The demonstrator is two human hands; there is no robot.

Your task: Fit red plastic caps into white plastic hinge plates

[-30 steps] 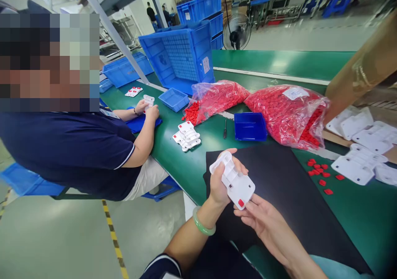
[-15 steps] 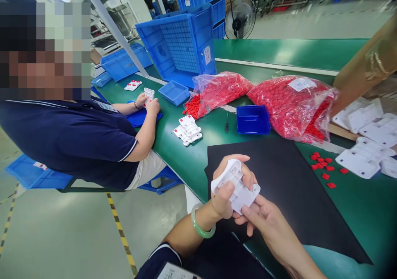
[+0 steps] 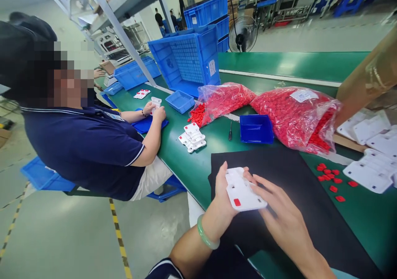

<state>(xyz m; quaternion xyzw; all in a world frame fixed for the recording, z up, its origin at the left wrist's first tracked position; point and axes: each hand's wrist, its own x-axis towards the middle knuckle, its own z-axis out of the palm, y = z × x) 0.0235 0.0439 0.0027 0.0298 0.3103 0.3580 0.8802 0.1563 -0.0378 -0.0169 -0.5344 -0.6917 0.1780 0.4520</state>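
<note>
Two bare hands meet at lower centre of the frame over a green bench that runs from upper left to lower right. A big blue crate stands tipped on its side at upper centre, a white label on its end, print too small to read. Right of it lie two clear bags of red parts, the larger with a white sticker, also unreadable. A cardboard box leans in at the right edge, with white plastic housings spread below it. A co-worker in a navy polo sits at the left, both hands on a white piece. A black mat lies under the hands. Between the bags sits a small blue tray, a screwdriver just beside it. A stack of finished white pieces rests left of that. Loose red buttons dot the bench at right. The white housing, one red button set in it, is held flat above the mat: left hand has its grip closed on the near edge, right hand open, fingers resting along the far side.
</note>
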